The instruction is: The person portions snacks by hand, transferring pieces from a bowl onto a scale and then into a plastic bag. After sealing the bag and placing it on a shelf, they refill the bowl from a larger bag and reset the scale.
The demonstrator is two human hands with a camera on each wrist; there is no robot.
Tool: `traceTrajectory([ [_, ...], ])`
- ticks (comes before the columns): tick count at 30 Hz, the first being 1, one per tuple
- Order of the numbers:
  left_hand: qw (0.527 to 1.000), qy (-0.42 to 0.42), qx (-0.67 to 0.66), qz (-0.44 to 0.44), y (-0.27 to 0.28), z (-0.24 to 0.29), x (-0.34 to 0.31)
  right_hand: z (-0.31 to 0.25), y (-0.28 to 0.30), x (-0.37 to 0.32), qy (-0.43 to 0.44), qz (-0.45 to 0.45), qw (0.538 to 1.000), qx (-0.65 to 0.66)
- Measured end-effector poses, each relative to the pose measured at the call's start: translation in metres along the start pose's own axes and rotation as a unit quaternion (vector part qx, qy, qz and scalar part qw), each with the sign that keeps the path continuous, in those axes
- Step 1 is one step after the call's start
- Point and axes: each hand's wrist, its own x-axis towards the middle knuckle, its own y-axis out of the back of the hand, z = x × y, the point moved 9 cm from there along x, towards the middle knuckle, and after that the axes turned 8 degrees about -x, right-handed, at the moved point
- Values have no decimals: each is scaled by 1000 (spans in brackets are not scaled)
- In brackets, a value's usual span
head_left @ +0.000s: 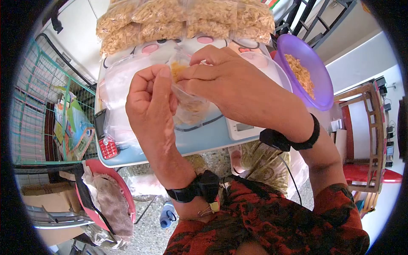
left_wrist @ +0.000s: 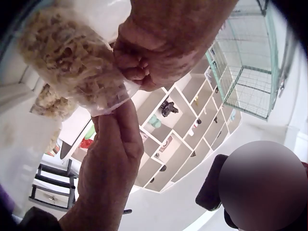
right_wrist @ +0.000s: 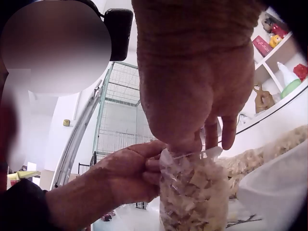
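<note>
Bag (head_left: 193, 108) of flakes: hangs below my hands, long axis vertical, mouth up. My left hand (head_left: 148, 97) and right hand (head_left: 229, 83) both pinch its top edge, equally near

From my remote seat I read this as a lived-in home room doing duty for small-scale food packing. A low table (head_left: 204, 142) printed with a cartoon face carries a digital scale (head_left: 244, 127), a red-keyed phone (head_left: 106, 140) at 8 o'clock, a purple bowl (head_left: 316, 80) of crumbs at 2 o'clock and stacked filled bags (head_left: 187, 19) at 12 o'clock. Around it I see a green wire rack (head_left: 38, 93) at 9 o'clock, a wooden chair (head_left: 369, 127) with a red seat at 3 o'clock, and, in the left wrist view, white cubby shelves (left_wrist: 183, 139) holding toys and trinkets.
</note>
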Motion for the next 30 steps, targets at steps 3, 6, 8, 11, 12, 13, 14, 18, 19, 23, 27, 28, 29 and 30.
traceTrajectory([
  [3, 1000, 6, -24, -5, -1, -1, 0, 8, 7, -1, 8, 34, 999, 25],
  [6, 999, 4, -39, -8, 1, -2, 1, 29, 23, -16, -63, 54, 996, 28],
  [8, 999, 6, -41, -10, 5, -2, 3, 49, 26, -39, -142, 10, 989, 41],
  [11, 998, 0, -55, -8, 7, -1, 5, 68, 8, -83, -244, -124, 956, 106],
  [12, 998, 0, -58, -7, 6, -2, 5, 69, -2, -98, -265, -173, 940, 131],
  [13, 998, 0, -61, -7, 5, -2, 4, 69, -13, -110, -286, -221, 919, 157],
  [14, 998, 1, -63, -6, 4, -3, 4, 67, -16, -112, -269, -222, 923, 160],
  [18, 999, -6, -47, -19, 1, -3, 3, 64, -31, -119, -231, -224, 934, 156],
  [19, 998, -3, -54, -21, 1, -4, 3, 65, -34, -118, -229, -224, 935, 150],
  [23, 998, -2, -61, -21, -2, -6, 4, 64, -43, -110, -227, -227, 938, 134],
  [27, 998, 0, -59, -27, -5, -10, 5, 72, -47, -110, -220, -220, 944, 106],
  [28, 998, 0, -59, -30, -6, -10, 5, 76, -47, -112, -226, -218, 945, 96],
  [29, 998, -2, -60, -32, -6, -10, 5, 79, -44, -113, -240, -206, 944, 98],
  [30, 998, 0, -60, -31, -6, -10, 5, 81, -39, -114, -254, -193, 942, 100],
])
